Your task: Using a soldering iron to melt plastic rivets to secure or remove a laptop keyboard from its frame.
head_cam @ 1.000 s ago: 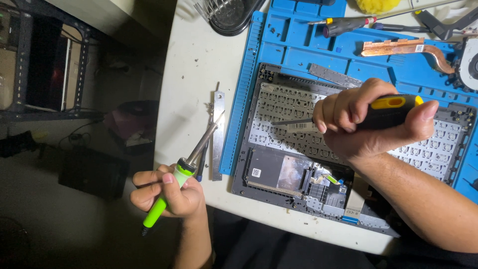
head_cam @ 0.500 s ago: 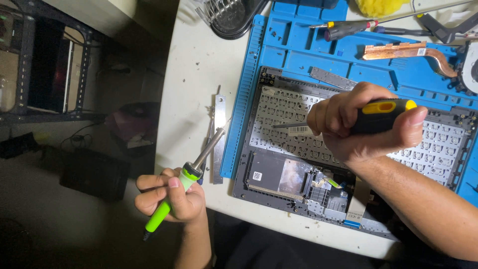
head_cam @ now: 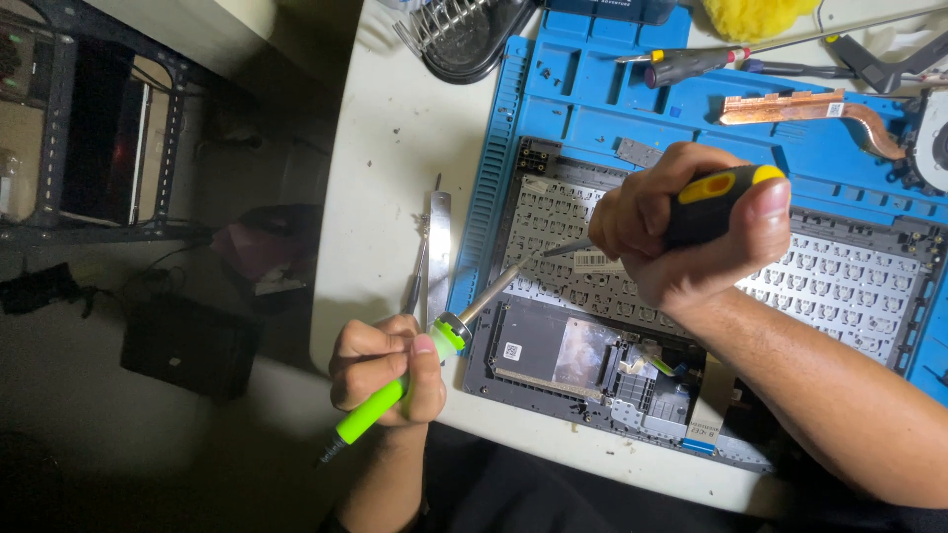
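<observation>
An opened laptop base [head_cam: 869, 286], showing the back of its keyboard and a touchpad board, lies on a blue work mat [head_cam: 592, 99]. My right hand [head_cam: 681, 232] grips a black and yellow screwdriver [head_cam: 716, 202] whose shaft points left onto the keyboard back. My left hand [head_cam: 385, 370] holds a green-handled soldering iron [head_cam: 434, 341] at the table's near edge. Its metal tip reaches up and right to the left edge of the laptop base, close to the screwdriver's tip.
A metal ruler and tweezers [head_cam: 434, 252] lie on the white table [head_cam: 395, 148] left of the mat. A coiled iron stand [head_cam: 464, 35] sits at the top. A copper heat pipe with fan [head_cam: 820, 109], another screwdriver [head_cam: 691, 64] and a yellow cloth [head_cam: 755, 15] lie on the far side.
My left hand has moved right with the soldering iron, bringing its tip from over the ruler to the laptop's left edge. My right hand has shifted slightly up with the screwdriver.
</observation>
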